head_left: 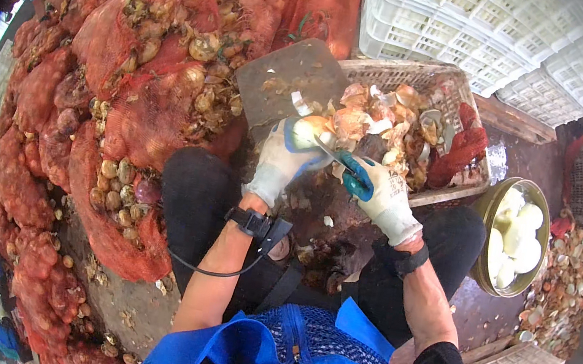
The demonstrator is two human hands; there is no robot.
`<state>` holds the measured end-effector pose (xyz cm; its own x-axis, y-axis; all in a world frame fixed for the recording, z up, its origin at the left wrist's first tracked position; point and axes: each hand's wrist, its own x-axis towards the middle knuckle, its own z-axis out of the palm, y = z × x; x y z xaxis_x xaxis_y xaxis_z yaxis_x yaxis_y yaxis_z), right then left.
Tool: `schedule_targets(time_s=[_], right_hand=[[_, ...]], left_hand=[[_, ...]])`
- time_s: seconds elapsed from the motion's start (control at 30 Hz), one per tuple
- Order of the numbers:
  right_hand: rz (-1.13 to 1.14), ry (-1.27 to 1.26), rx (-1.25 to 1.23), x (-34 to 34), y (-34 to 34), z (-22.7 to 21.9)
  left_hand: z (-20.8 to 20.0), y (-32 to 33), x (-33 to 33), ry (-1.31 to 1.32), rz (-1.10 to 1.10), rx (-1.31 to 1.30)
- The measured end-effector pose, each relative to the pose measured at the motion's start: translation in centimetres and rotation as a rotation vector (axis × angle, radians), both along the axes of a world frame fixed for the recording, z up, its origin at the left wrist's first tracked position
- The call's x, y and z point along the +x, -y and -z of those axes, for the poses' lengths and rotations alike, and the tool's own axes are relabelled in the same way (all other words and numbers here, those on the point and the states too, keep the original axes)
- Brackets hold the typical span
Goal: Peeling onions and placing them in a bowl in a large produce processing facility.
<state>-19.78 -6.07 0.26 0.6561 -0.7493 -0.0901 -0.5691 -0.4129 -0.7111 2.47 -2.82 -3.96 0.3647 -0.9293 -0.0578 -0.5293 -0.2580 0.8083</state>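
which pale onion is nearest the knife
The onion in the left hand, at the knife blade; the white onions in the round bucket lie farther off.

Littered grey-brown floor point(138, 314); white crates point(439, 37) stacked back right.

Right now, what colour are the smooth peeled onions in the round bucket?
White; the peeled onions show best in the head view.

Soft, bright light reaches the bucket point(483, 245) before us, and we see the onion point(307, 132) to its left gleam pale. Just left of the bucket, the black trousers point(444, 238) sink into dimness. Above the bucket, the white crates point(452, 28) bow and haze over. Far left of the bucket, our view flares bluish white, blurs and ends in black.
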Motion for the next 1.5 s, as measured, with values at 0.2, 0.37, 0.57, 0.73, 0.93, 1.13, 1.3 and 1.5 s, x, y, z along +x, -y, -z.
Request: schedule_targets(time_s=[0.2, 0.37, 0.57, 0.73, 0.93, 1.13, 1.3, 1.5], right_hand=[[0.046, 0.03, -0.216, -0.2, 0.5, 1.3], [0.133, -0.082, -0.343, -0.6, 1.5, 2.9], [0.288, 0.243, 0.28, -0.8, 1.4, 3.6], [0.338, 0.373, 0.452, -0.4, 1.1, 1.7], [0.226, 0.306, 0.015, -0.4, 0.8, 2.1], [0.298, 0.461, 0.139, 0.9, 1.2, 1.8], [0.267, 0.401, 0.075, 1.6, 1.8, 2.8], [0.242, 0.36, 0.03, 1.4, 2.9, 3.4]], left_hand=[[-0.6, 0.2, -0.3, -0.099, -0.019, -0.003], [-1.5, 0.5, -0.8, 0.042, -0.004, 0.055], [-1.3, 0.5, -0.8, 0.122, 0.076, 0.02], [-1.3, 0.6, -0.7, 0.259, 0.14, 0.0], [-1.8, 0.7, -1.5, 0.338, 0.158, -0.04], [-3.0, 0.7, -2.5, 0.34, 0.138, -0.007], [-3.3, 0.6, -3.5, 0.476, 0.165, 0.033], [-3.3, 0.5, -3.5, 0.482, 0.179, 0.018]])
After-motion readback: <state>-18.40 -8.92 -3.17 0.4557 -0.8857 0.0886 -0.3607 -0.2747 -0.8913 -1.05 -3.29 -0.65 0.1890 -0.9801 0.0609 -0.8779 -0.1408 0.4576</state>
